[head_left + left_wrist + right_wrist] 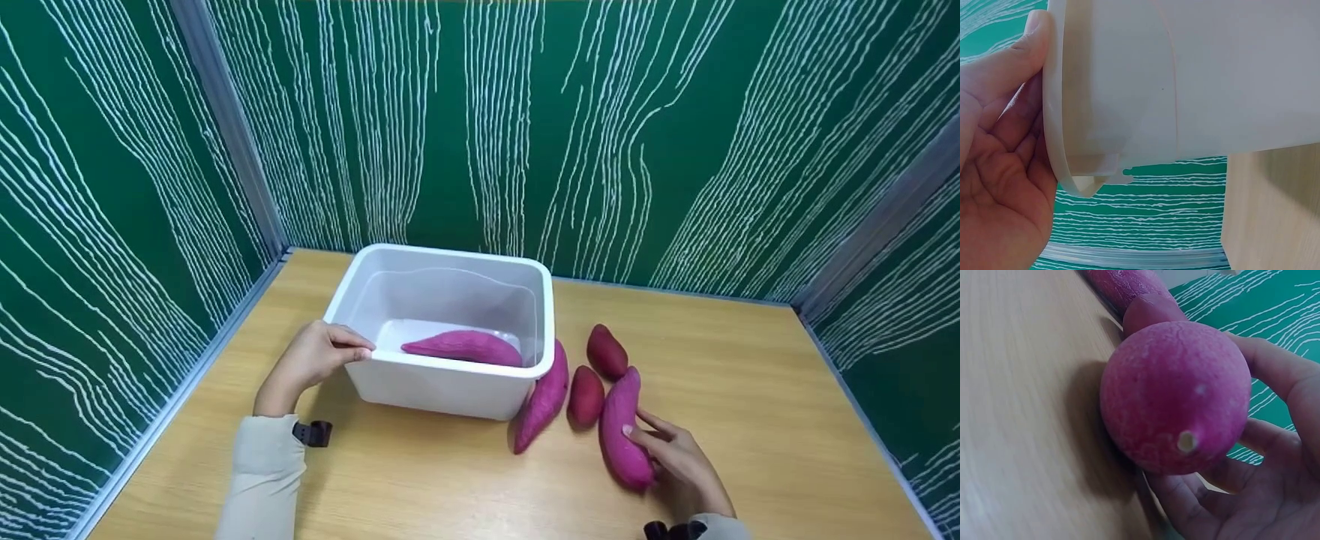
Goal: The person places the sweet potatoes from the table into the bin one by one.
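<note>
My left hand point(313, 358) pinches the rim of a white plastic bin point(442, 388) at its near left corner; the left wrist view shows the thumb and fingers against that rim. Inside the bin lies one pink-purple sweet potato point(469, 346). To the right, my right hand point(681, 457) grips a long pink sweet potato point(624, 435), thumb on top and fingers curled round its far side. In the right wrist view the blunt end of this sweet potato point(1176, 396) faces the camera, close to the tabletop.
Another long pink sweet potato point(545, 401) lies against the bin's right side. Two smaller dark red sweet potatoes, a nearer one point(586, 397) and a farther one point(607, 351), sit beside the gripped one. Green walls with white lines point(495, 135) enclose the wooden table point(420, 480).
</note>
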A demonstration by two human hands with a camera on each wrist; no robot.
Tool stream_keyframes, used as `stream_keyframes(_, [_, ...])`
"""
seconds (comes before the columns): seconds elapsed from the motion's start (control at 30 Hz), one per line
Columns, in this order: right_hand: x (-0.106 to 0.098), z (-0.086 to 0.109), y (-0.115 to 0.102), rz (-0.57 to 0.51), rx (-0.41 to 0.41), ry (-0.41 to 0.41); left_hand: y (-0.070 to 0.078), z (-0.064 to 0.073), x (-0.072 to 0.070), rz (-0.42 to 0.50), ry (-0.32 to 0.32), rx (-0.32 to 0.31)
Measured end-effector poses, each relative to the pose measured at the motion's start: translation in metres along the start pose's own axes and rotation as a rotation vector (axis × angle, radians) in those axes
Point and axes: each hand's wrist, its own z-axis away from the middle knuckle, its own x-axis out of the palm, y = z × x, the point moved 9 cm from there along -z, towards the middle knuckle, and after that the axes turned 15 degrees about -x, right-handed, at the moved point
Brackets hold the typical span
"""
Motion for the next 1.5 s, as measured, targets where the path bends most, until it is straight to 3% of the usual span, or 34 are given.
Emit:
stream_keyframes(0.27, [-0.0002,0.0025,0.0051,-0.011,0.042,0.014,-0.0008,-0.0020,0.0013,0.005,-0.020,-0.036])
stream_keyframes(0.67, [0.0008,0.0033,0.0035,-0.018,0.019,0.044,-0.0018,-0.0021,0.0006,0.007,-0.021,-0.036])
stream_keyframes(1.0, [0.0004,0.0041,0.0041,0.014,0.031,0.060,0.0007,-0.0014,-0.0012,-0.017,0.010,0.021])
stream_keyframes(1.2, [0.0022,0.0029,0.0058,0.027,0.045,0.049,-0.0028,-0.0018,-0.0008,-0.005,-0.010,-0.025])
stream_keyframes(1.5, [0.0022,0.0036,0.0018,0.010,0.026,0.054,-0.0019,-0.0011,-0.0012,-0.007,-0.010,-0.032])
